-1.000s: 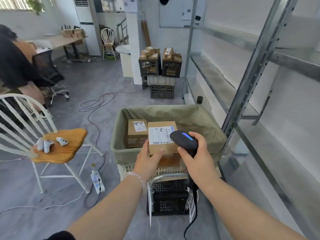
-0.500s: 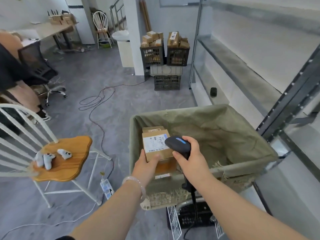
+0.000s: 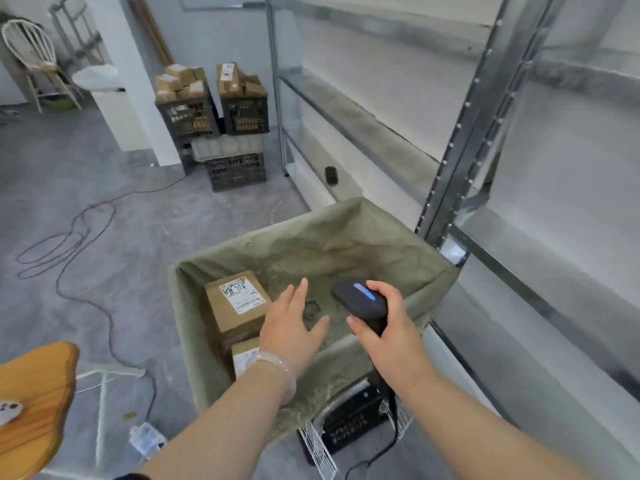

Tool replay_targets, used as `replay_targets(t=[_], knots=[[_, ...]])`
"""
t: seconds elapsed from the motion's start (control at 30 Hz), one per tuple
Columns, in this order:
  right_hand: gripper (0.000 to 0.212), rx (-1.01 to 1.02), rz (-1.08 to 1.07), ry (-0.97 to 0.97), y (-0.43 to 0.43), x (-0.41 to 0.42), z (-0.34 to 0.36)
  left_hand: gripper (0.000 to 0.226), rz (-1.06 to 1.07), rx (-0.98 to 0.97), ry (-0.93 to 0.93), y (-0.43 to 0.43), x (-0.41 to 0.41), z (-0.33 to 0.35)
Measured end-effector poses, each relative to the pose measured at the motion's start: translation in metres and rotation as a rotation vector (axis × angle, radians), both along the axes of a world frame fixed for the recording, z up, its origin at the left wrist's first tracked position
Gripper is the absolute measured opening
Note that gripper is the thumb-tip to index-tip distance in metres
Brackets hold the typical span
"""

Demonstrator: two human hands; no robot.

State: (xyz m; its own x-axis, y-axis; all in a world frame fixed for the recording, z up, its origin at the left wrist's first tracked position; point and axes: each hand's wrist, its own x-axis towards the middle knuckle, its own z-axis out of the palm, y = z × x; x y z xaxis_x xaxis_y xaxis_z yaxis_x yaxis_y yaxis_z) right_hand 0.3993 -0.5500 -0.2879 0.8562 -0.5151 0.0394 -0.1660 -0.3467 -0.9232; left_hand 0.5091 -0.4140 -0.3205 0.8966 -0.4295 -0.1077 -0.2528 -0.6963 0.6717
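A green cloth-lined bin [image 3: 381,244] stands in front of me. Two cardboard boxes lie inside at its left: one [image 3: 237,301] with a white label facing up, and a second [image 3: 244,358] nearer me, partly hidden by my left wrist. My left hand [image 3: 294,323] hovers over the bin with straight spread fingers and holds nothing. My right hand [image 3: 388,327] grips a black barcode scanner [image 3: 360,301] with a blue light on top; its cable hangs down past the bin.
A metal shelving rack [image 3: 460,161] runs along the right. Black crates [image 3: 211,112] filled with small boxes are stacked at the back. A wooden chair seat [image 3: 34,393] is at the lower left, a power strip [image 3: 147,441] and cables lie on the grey floor.
My left hand has let go of the labelled box, which now lies in the bin. The view has swung right and down; the scanner stays in my right hand.
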Motion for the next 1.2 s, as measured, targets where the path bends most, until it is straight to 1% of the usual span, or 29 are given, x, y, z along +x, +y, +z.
replay_targets(t=[0.13, 0.27, 0.4, 0.53, 0.63, 0.8, 0.87, 0.97, 1.03, 1.2], knots=[[0.058, -0.01, -0.226, -0.072, -0.039, -0.061, 0.013, 0.079, -0.235, 0.007, -0.105, -0.067, -0.035, 0.014], [0.058, -0.04, -0.427, -0.146, -0.07, -0.139, 0.029, 0.079, -0.438, -0.026, -0.198, -0.128, -0.098, 0.037], [0.057, -0.047, -0.621, -0.22, -0.092, -0.238, 0.04, 0.08, -0.647, -0.068, -0.289, -0.179, -0.187, 0.058], [0.055, -0.053, -0.789, -0.282, -0.101, -0.358, 0.05, 0.077, -0.823, -0.106, -0.327, -0.217, -0.307, 0.077], [0.052, -0.086, -0.918, -0.322, -0.098, -0.457, 0.056, 0.076, -0.961, -0.151, -0.339, -0.236, -0.406, 0.087], [0.053, -0.139, -1.089, -0.308, -0.088, -0.59, 0.062, 0.075, -1.121, -0.204, -0.413, -0.253, -0.543, 0.097], [0.052, -0.169, -1.162, -0.302, -0.08, -0.637, 0.066, 0.075, -1.203, -0.224, -0.41, -0.255, -0.592, 0.099], [0.054, -0.191, -1.275, -0.299, -0.067, -0.694, 0.07, 0.075, -1.328, -0.254, -0.371, -0.258, -0.652, 0.1], [0.055, -0.188, -1.339, -0.303, -0.06, -0.724, 0.07, 0.074, -1.396, -0.262, -0.379, -0.261, -0.684, 0.103], [0.054, -0.177, -1.491, -0.29, -0.046, -0.777, 0.069, 0.076, -1.556, -0.262, -0.395, -0.272, -0.752, 0.112]])
